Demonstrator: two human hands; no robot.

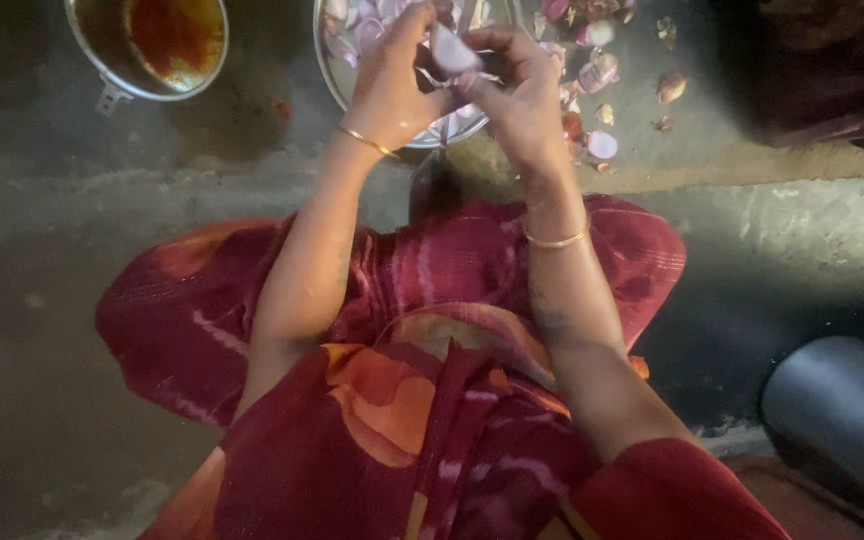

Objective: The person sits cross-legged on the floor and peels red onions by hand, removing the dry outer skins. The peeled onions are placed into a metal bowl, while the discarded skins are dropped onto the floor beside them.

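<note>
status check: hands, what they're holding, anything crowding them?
Left hand and right hand both gripping one onion piece. Held above steel plate of cut onion. Onion peels scattered right; pot left, apart.

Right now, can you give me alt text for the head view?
Both hands, left hand and right hand, hold a pale onion piece above a metal plate of onion slices. A pot sits to the left; peels lie scattered on the right.

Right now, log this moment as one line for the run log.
left hand: holds onion piece | right hand: on same piece | below: steel plate of onion slices | beside: peels, pot
</note>
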